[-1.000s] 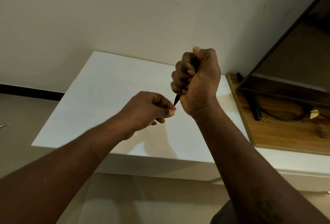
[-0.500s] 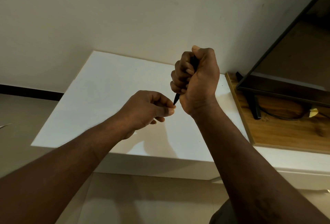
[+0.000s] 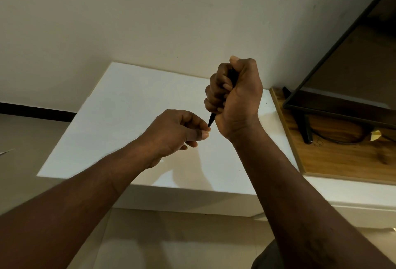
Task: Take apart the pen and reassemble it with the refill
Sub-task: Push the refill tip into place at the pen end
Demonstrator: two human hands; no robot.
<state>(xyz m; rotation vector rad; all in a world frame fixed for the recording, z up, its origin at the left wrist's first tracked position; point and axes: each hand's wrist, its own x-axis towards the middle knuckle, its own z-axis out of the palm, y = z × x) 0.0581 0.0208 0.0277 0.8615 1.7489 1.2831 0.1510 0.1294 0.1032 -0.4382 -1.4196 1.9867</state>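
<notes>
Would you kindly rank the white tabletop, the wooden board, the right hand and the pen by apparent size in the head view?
1. white tabletop
2. wooden board, cut off by the frame edge
3. right hand, nearer the camera, so it looks enlarged
4. pen, mostly hidden inside that hand's fist, only its tip showing

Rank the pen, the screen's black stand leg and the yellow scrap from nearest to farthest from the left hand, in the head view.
1. pen: its tip meets the left hand, and its body is gripped in the right hand.
2. stand leg: to the right, on the wooden board.
3. yellow scrap: farther right on the same board.
</notes>
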